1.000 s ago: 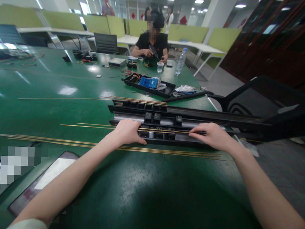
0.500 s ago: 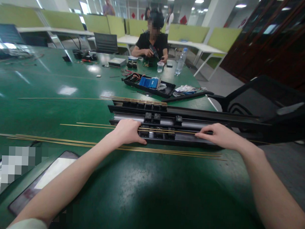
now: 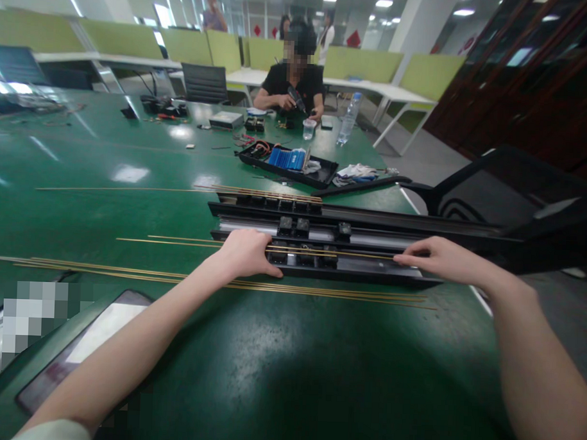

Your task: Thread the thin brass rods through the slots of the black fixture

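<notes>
My left hand (image 3: 247,252) is closed around the left end of the nearest black channel (image 3: 359,271), its thumb on the near wall. Several small black blocks (image 3: 306,255) sit in this channel, just right of that hand. Thin brass rods (image 3: 177,240) run over or through the blocks and stick out to the left; which, I cannot tell. My right hand (image 3: 431,257) pinches one brass rod (image 3: 364,255) between thumb and forefinger above the channel's right part. The rod's far end is hidden by that hand.
Loose brass rods (image 3: 329,293) lie in front of the channel. Behind it are more channels (image 3: 394,217) with blocks, a black tool tray (image 3: 319,178) and gloves (image 3: 355,174). A phone (image 3: 84,347) lies at left. Across the table a person (image 3: 293,79) holds a power tool.
My right hand has moved to the right in line with the rod, still pinching, and more of the channel floor shows. My left hand has stayed in place.
</notes>
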A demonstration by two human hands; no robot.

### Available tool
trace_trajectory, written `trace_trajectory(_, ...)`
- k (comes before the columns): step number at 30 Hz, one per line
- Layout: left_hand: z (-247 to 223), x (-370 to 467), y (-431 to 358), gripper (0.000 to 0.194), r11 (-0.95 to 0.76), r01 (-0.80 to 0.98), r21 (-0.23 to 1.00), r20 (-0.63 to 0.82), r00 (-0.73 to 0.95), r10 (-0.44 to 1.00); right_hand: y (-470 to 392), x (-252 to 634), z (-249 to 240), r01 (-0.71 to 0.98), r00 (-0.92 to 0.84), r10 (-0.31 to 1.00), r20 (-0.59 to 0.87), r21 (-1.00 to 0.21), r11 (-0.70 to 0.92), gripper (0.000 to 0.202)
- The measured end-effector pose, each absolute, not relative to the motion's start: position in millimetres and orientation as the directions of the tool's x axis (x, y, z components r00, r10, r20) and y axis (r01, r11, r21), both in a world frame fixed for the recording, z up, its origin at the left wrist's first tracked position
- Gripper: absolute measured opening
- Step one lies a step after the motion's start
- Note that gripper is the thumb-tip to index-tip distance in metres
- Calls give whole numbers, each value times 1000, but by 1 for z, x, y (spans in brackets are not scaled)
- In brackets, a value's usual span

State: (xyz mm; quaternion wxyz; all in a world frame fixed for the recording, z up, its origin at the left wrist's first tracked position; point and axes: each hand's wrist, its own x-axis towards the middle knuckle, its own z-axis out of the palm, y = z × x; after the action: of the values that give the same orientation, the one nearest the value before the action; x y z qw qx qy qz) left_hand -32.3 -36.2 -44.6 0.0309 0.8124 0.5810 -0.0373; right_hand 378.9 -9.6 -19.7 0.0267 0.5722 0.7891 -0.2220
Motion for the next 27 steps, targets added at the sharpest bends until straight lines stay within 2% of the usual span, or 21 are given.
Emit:
trace_trajectory(6, -45, -33, -36, 79, -342, 940, 0, -85, 341, 936, -9, 397, -17, 930, -272, 892, -360, -337, 147, 53)
trace_trajectory(13, -45, -33, -36, 78, -338, 941, 0, -86, 336, 938, -5, 423, -19, 905, -283, 887, -365, -409, 120, 44)
trace_trajectory(27, -45, -32, -37, 78, -343, 939, 5, -78, 343, 936, -3, 459, -17, 922, -150, 910, -387, -387, -12, 27)
